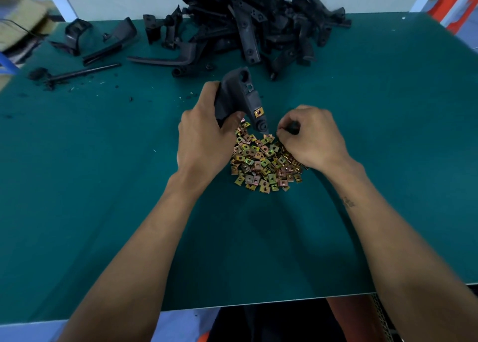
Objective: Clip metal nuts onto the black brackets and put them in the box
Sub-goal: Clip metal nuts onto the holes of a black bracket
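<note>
Green mat (103, 186), near half bare

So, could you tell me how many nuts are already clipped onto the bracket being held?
2: a gold nut near the bracket's lower end, and a silvery nut higher up. The left hand may hide others.

light dim, even | soft shadows under arms | wide-angle bend at edges | top-left corner blurred
</note>
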The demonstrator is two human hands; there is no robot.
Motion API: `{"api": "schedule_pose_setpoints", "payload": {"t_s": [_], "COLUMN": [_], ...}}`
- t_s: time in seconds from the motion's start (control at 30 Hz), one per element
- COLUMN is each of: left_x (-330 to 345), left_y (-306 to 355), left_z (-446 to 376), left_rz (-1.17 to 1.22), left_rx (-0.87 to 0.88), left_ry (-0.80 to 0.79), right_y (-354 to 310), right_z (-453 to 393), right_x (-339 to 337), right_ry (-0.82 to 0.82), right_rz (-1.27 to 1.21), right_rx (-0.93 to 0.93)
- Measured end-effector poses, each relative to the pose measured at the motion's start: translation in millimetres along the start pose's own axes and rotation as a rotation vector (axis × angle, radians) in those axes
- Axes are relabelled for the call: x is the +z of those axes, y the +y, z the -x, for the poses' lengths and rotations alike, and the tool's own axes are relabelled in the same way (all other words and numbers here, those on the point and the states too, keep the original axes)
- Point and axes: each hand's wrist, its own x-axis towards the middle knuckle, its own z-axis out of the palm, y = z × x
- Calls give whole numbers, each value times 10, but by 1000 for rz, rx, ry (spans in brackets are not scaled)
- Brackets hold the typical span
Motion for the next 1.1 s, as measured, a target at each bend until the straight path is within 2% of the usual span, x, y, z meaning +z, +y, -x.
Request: {"api": "schedule_pose_setpoints", "payload": {"t_s": [0.1,0.17,0.27,0.4,0.5,1.1], "left_x": [6,11,19,27,31,49], "left_y": [8,18,28,23,20,12], "left_z": [3,11,16,22,24,27], "left_rz": [-6,-17,-38,-26,-13,-28], "left_rx": [13,38,70,97,123,134], "left_ry": [-15,-30,-48,-76,-93,-85], "right_y": [-56,-128,-276,-431,-463,-437], "right_z": [-2,-3,22,59,75,69], "right_x": [-3,-23,-29,-29,-59,-129], "right_ry": [117,199,239,251,253,224], "right_rz": [-206,-533,-1044,-1299,-1375,-1335], "right_rx": [-40,-16,56,116,133,117]}}
